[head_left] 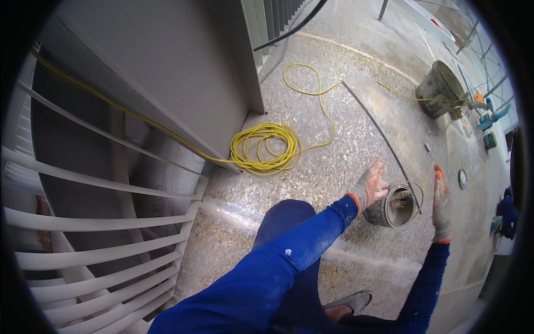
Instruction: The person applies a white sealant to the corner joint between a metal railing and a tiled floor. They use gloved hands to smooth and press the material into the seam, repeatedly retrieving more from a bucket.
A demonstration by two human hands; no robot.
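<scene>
A small grey metal bucket (pixel 378 212) stands on the speckled floor, with a wire handle arching over its right side. Inside it a dirty tool (pixel 400 198) leans, its kind hard to make out. My left hand (pixel 371 185), in a stained glove with an orange cuff, is open beside the bucket's upper left rim; whether it touches cannot be told. To the bucket's right, my right hand (pixel 441 205), gloved the same way, is stretched out flat and holds nothing.
A coil of yellow cable (pixel 266 149) lies beside a grey panel (pixel 183 61). Its loose end runs across the floor toward a larger dirty bucket (pixel 436 89). White railing bars (pixel 105 224) stand at left. A long thin strip (pixel 378 125) and a round dial (pixel 462 178) lie on the floor.
</scene>
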